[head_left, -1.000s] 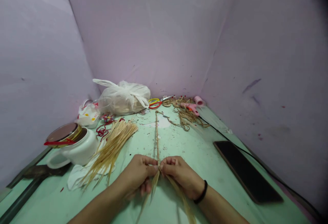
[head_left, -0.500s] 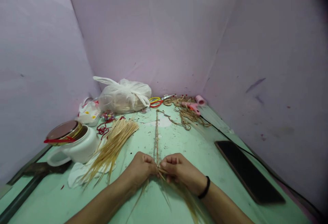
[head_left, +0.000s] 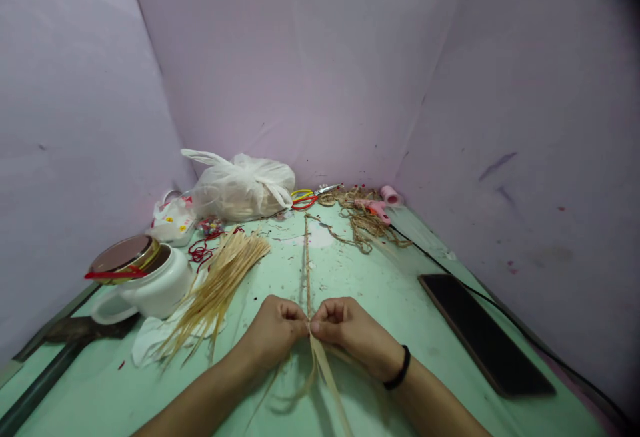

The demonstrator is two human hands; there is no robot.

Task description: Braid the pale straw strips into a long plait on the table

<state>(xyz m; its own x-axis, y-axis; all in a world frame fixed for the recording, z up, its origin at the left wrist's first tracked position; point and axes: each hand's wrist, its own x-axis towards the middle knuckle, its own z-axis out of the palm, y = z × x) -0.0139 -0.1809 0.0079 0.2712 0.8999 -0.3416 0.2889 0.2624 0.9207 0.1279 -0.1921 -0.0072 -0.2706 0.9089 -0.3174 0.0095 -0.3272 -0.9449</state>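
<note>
A thin tan braid (head_left: 307,264) runs straight up the table, its far end bent over near the scissors. At its near end my left hand (head_left: 280,327) pinches the braid and strands between thumb and fingers. My right hand (head_left: 343,324), a black band on its wrist, is closed on the strands at the same spot, fingertips almost touching the left ones. Loose flat fibre strands (head_left: 327,374) fan out below both hands toward me. To the left of my left hand lies a bundle of dry straw-coloured fibres (head_left: 227,274).
On the left are a white mug (head_left: 167,284) with a round lid, a hammer (head_left: 60,350) and a tied plastic bag (head_left: 245,187). Scissors (head_left: 313,196), twine (head_left: 373,227) and a pink glue gun (head_left: 375,209) lie at the back. A phone (head_left: 485,334) and cable are on the right.
The loose strands below my hands have swung from the lower right toward the middle. My right fingers have closed nearer to the left ones at the braid's end.
</note>
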